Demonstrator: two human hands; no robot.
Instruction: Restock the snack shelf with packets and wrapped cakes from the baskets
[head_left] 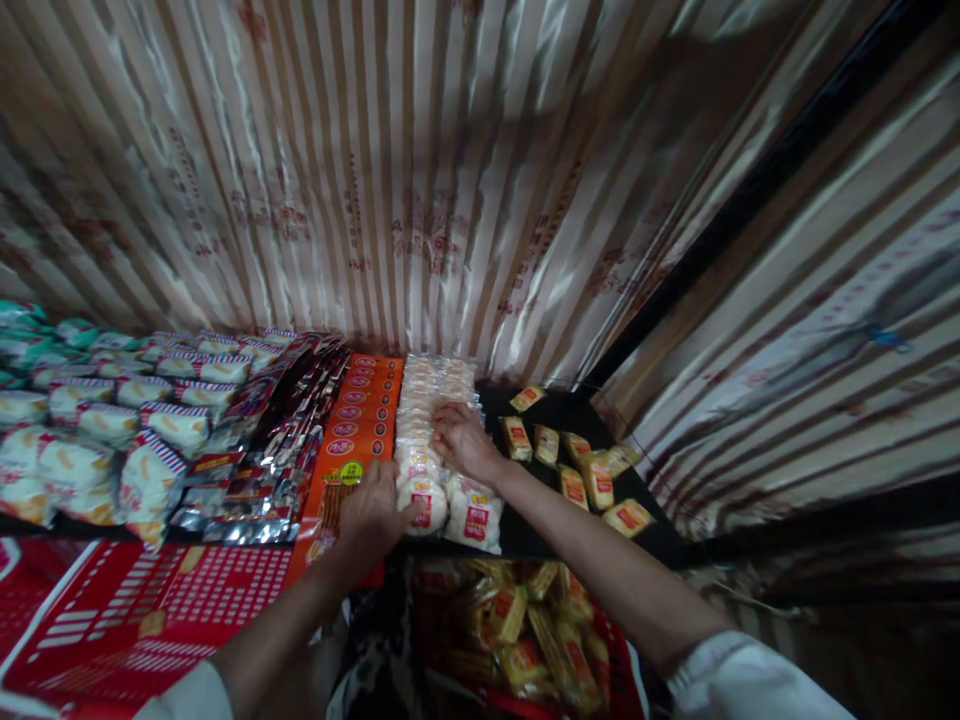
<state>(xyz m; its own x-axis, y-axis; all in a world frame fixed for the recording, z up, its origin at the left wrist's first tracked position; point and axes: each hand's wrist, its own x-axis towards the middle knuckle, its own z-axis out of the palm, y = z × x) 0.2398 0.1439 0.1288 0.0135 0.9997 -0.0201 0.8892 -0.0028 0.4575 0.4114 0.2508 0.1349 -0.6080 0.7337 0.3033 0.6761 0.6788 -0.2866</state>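
Note:
Two columns of clear-wrapped, round white snack packets [474, 515] with red labels stand in rows on a black shelf. My left hand [371, 510] rests at the left side of these packets, thumb stretched out against a front one and fingers apart, beside a row of orange snack packs [360, 410]. Over the right column, my right hand [465, 442] has its fingers curled down onto a white packet; its fingertips are partly hidden. Small yellow-wrapped snacks [574, 487] lie scattered to the right of my right hand.
Shiny dark red packets [289, 430] and rows of white chip bags [154, 470] fill the shelf's left side. Below are a red basket [225, 590] and another container with yellow-wrapped snacks [517, 650]. A striped curtain [375, 200] hangs behind; a dark pole [735, 210] slants at right.

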